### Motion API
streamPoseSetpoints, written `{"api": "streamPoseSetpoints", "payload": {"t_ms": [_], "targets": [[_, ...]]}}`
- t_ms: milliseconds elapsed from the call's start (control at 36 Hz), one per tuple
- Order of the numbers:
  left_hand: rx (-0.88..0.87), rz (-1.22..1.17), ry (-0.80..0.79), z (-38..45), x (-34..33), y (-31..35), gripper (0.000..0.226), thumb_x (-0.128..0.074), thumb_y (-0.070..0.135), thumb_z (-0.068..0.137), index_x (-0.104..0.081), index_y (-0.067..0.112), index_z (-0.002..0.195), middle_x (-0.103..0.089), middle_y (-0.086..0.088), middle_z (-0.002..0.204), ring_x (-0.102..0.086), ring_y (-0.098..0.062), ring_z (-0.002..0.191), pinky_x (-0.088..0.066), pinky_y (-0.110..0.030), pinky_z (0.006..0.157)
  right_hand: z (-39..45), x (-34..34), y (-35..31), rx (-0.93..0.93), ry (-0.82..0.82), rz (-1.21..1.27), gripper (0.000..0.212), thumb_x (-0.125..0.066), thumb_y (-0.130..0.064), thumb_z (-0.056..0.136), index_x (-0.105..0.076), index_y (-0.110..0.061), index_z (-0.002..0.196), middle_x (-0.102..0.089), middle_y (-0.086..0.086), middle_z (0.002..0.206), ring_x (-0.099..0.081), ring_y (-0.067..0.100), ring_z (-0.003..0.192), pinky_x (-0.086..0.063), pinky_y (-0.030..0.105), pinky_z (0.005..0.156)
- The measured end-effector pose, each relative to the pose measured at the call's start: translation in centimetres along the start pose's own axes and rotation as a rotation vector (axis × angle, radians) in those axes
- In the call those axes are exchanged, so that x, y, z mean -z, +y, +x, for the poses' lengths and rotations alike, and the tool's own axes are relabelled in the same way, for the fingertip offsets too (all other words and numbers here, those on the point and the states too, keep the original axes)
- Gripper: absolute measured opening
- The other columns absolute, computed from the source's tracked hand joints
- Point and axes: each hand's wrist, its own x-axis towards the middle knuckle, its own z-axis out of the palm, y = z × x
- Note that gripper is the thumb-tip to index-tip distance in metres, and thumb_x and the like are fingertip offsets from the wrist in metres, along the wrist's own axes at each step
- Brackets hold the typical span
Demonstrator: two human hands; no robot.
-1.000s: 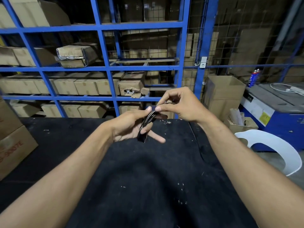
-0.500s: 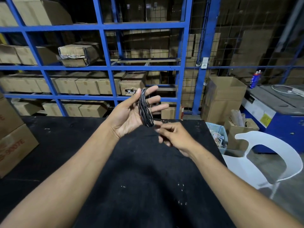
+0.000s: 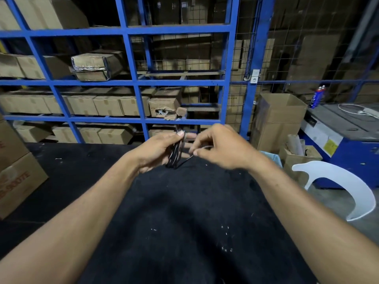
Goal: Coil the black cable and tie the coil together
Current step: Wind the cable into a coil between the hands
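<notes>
At the far left a cardboard box with red print sits on the black tabletop, its left side cut off by the frame edge, the lettering too blurred to read. Behind the tabletop a blue rack holds rows of cartons, dim in the shadow.

The left hand is raised above the middle of the tabletop, its grip closed on the black cable: the coil is a narrow bundle of loops pinched between thumb on top and fingers behind. The upper end of the coil is hidden under the thumb, and the lower end hangs just below the palm against the dark cloth, so its outline there is hard to separate from the tabletop.

Just to the right, the right hand pinches a thin strand that runs down and left to the bottom of the coil; its grip is closed on it, fingertips motion-blurred. Whether this strand is the cable's loose end or a separate tie cannot be told.

Farther right stand an open cardboard carton, a white plastic chair partly cut off, and a blue machine whose right side leaves the frame.
</notes>
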Motion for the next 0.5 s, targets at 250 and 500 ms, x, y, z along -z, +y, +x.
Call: {"api": "streamPoseSetpoints", "payload": {"t_ms": [250,500], "targets": [[0.179,-0.178,-0.428,-1.9,-1.2,0.5,0.049,-0.036,0.043,0.109,-0.055,0.016,0.146,-0.054,-0.032,0.147,-0.052,-0.054,0.135,-0.053,-0.054,0.099,2.9,4.0,0.9,0.192,-0.046,0.264,0.014,-0.087,-0.012,0.082,-0.082,-0.005,0.093,-0.081,0.006,0.086,-0.074,0.010,0.080,-0.060,0.025,0.077],[0.007,-0.448,-0.659,-2.5,-0.8,0.2,0.057,-0.034,0.047,0.106,-0.043,0.019,0.155,-0.059,-0.025,0.144,-0.046,-0.058,0.137,-0.019,-0.081,0.111,2.3,1.4,4.3,-0.013,0.047,0.847,0.008,-0.070,0.001,0.091,-0.074,0.002,0.098,-0.075,-0.008,0.066,-0.061,-0.003,0.053,-0.044,0.010,0.053]]}}
